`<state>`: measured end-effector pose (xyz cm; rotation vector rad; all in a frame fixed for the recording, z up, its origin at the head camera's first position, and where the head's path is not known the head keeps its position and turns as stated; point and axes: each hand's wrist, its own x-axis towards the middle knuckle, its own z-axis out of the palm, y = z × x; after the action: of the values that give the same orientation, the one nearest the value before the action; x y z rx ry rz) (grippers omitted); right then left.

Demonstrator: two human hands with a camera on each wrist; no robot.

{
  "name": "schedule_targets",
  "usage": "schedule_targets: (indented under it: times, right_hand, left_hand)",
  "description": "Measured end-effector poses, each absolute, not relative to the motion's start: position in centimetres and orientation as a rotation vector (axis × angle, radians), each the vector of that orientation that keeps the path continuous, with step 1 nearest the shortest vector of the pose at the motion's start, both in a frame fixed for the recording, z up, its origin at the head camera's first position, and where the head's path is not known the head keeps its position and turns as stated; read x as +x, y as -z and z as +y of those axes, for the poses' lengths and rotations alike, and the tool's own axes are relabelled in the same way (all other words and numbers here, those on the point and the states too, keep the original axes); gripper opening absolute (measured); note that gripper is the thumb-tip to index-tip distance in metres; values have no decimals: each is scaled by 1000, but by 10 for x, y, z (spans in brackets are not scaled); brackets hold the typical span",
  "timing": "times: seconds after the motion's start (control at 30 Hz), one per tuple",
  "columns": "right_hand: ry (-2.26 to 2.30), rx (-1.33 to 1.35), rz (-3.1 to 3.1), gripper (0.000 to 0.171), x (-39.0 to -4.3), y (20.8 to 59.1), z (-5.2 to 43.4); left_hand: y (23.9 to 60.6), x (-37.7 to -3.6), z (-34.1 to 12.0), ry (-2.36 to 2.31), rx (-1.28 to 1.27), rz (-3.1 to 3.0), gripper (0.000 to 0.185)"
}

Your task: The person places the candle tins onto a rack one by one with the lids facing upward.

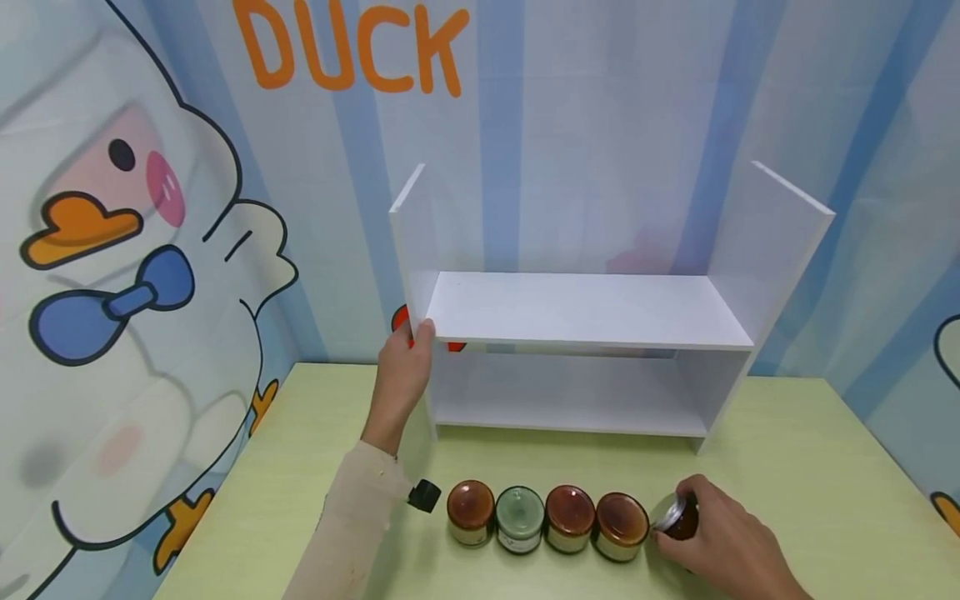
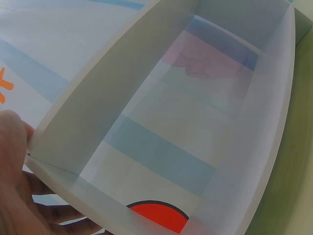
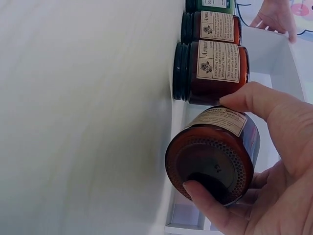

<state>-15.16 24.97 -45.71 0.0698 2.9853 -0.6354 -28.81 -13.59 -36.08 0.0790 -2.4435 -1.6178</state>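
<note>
Duck pictures cover the wall behind a green counter. Right hand grips a tipped jar at the right end of the jar row. Left hand holds the shelf, which stands straight behind the jar.

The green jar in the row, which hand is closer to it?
Right. The right hand grips the tilted jar at the row's end, three jars from the green jar; the left hand holds the shelf behind.
</note>
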Motion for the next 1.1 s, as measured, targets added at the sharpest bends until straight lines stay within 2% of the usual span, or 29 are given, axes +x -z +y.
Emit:
schedule_targets:
  times: [0.73, 1.1]
  right_hand:
    - [709, 77, 3033, 65, -145, 462, 248]
    - [786, -4, 3086, 65, -142, 463, 250]
  left_hand:
    - [361, -288, -134, 1610, 97, -2457, 60]
    - [362, -289, -135, 1597, 101, -2466, 62]
